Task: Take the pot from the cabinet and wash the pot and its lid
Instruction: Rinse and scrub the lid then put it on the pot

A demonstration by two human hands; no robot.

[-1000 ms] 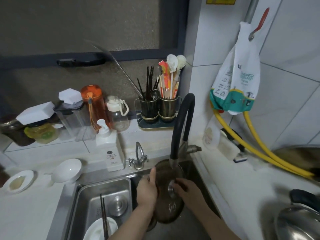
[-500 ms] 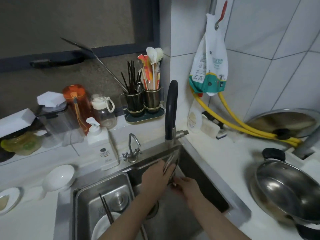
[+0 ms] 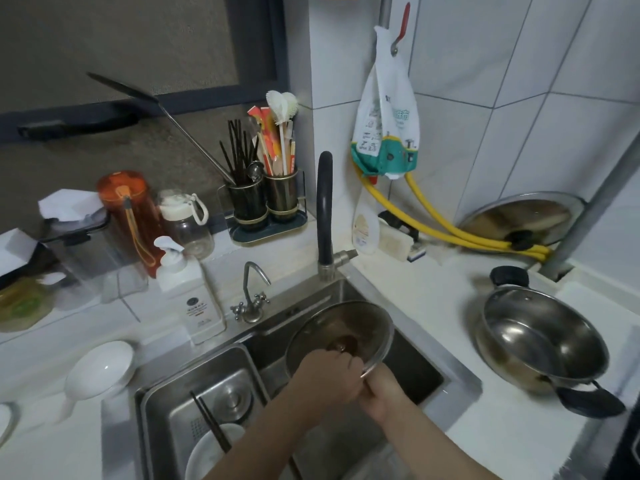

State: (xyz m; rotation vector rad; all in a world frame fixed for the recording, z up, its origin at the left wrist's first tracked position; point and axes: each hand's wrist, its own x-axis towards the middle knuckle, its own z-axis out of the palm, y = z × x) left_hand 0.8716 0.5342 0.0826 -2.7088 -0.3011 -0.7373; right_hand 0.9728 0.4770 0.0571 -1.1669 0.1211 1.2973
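Turning from edge-on half a second ago, the glass lid now tilts its inner face up toward the camera over the sink; rinsing likely continues. Left hand and right hand grip its near rim. A round lid has no long axis. The pot rests on the worktop.

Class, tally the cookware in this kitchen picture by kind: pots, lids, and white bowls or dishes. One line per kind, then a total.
Pots: 1, the steel pot on the counter.
Lids: 2, the glass lid held over the sink, and the lid against the wall.
White bowls or dishes: 3, white bowl, sink bowl, plate.
Total: 6
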